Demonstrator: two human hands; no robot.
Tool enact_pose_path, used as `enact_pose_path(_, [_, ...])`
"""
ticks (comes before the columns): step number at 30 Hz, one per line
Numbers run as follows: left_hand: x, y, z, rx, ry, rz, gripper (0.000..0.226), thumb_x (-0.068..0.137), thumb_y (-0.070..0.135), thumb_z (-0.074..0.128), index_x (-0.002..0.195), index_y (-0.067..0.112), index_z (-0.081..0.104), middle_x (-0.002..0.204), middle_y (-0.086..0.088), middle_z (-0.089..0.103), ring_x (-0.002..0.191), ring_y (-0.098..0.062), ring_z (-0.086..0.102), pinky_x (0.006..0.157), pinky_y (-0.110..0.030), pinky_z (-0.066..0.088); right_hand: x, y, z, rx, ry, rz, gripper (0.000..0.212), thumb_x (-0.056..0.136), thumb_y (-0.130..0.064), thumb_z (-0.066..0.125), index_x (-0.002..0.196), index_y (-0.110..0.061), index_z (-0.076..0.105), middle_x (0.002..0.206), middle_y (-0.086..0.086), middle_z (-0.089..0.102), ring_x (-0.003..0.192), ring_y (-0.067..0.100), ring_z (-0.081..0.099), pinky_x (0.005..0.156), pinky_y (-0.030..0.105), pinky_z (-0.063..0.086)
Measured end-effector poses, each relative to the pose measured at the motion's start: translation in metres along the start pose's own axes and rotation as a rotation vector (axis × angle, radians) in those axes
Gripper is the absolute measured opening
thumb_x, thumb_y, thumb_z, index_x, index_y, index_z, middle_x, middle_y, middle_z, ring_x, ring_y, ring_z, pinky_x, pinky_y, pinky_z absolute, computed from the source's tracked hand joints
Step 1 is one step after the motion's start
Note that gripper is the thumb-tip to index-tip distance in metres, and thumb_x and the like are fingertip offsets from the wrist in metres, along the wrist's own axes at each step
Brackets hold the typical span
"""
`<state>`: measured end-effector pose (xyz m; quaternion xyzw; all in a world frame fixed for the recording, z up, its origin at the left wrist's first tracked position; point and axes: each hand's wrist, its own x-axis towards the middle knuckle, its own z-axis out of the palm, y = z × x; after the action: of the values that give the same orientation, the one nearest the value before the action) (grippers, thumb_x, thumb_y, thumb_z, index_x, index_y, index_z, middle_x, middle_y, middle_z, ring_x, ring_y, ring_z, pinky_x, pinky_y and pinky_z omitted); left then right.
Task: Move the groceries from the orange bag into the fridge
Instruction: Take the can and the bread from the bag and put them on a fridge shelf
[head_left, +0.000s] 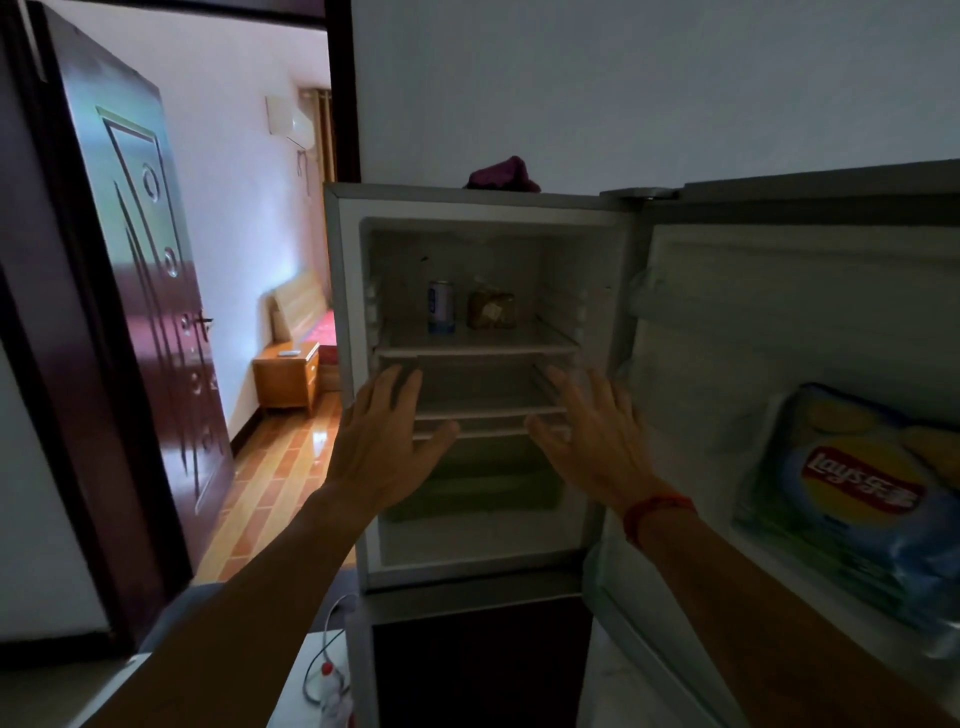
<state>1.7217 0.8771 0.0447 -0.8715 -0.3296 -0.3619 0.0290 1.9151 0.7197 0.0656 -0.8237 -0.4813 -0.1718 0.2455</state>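
Observation:
The fridge (343, 364) stands open in front of me, its door (727, 322) swung out to the right. A blue and white can (440, 306) and a brown wrapped packet (491, 309) stand on the top shelf. A blue Lay's chip bag (862, 499) fills the door rack. My left hand (387, 441) and my right hand (589, 436) are both raised in front of the middle shelves, fingers spread and straight, holding nothing. A green drawer (488, 488) sits low inside. The orange bag is out of view.
A dark wooden door (140, 312) stands open on the left, leading into a room with a wooden nightstand (285, 376). A purple cloth (501, 174) lies on top of the fridge. A white cable (324, 660) hangs over a white surface at the lower left.

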Motion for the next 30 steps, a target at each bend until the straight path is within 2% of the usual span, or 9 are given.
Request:
enact_pose_path(9, [-0.051,0.049,-0.023,0.008,-0.036,-0.052,0.085,0.082,0.078,0.029,0.147,0.023,0.027,0.156,-0.006,0.027,0.142,-0.027,0.028,0.109,-0.047,0.032,-0.05,0.018,-0.041,0.035,-0.064,-0.007,0.072,0.088,-0.069,0.04,0.15,-0.042,0.015,0.161,0.011,0.01,0.142,0.037,0.021,0.114,0.051,0.021])
enact_pose_path(17, [-0.087,0.074,-0.056,-0.016,-0.054,-0.04,0.085,0.082,0.077,0.032,0.148,0.023,0.027,0.156,-0.007,0.026,0.143,-0.028,0.026,0.111,-0.047,0.03,-0.095,0.018,-0.064,-0.002,-0.03,0.009,0.073,0.084,-0.073,0.037,0.148,-0.042,0.018,0.153,0.012,0.027,0.137,0.037,0.029,0.111,0.051,0.029])
enact_pose_path(21, [-0.094,0.082,-0.069,-0.091,-0.081,0.008,0.087,0.079,0.079,0.029,0.147,0.024,0.028,0.155,-0.006,0.026,0.141,-0.026,0.027,0.109,-0.051,0.036,-0.112,0.018,-0.077,-0.036,-0.009,0.008,0.075,0.082,-0.076,0.028,0.148,-0.042,0.017,0.148,0.01,0.035,0.133,0.034,0.035,0.107,0.053,0.034])
enact_pose_path(26, [-0.106,0.098,-0.075,-0.183,-0.094,0.08,0.083,0.081,0.074,0.036,0.147,0.025,0.027,0.156,-0.005,0.023,0.142,-0.026,0.023,0.109,-0.048,0.033,-0.147,0.017,-0.101,-0.08,0.019,0.091,0.07,0.089,-0.068,0.038,0.149,-0.038,0.019,0.155,0.009,0.025,0.14,0.034,0.026,0.111,0.053,0.026])
enact_pose_path(30, [-0.116,0.128,-0.084,-0.276,-0.129,0.158,0.091,0.075,0.077,0.029,0.147,0.021,0.03,0.154,-0.006,0.026,0.141,-0.025,0.025,0.111,-0.049,0.033,-0.182,0.024,-0.12,-0.186,0.04,0.192,0.07,0.089,-0.07,0.034,0.149,-0.038,0.02,0.156,0.01,0.024,0.141,0.032,0.024,0.112,0.052,0.025])
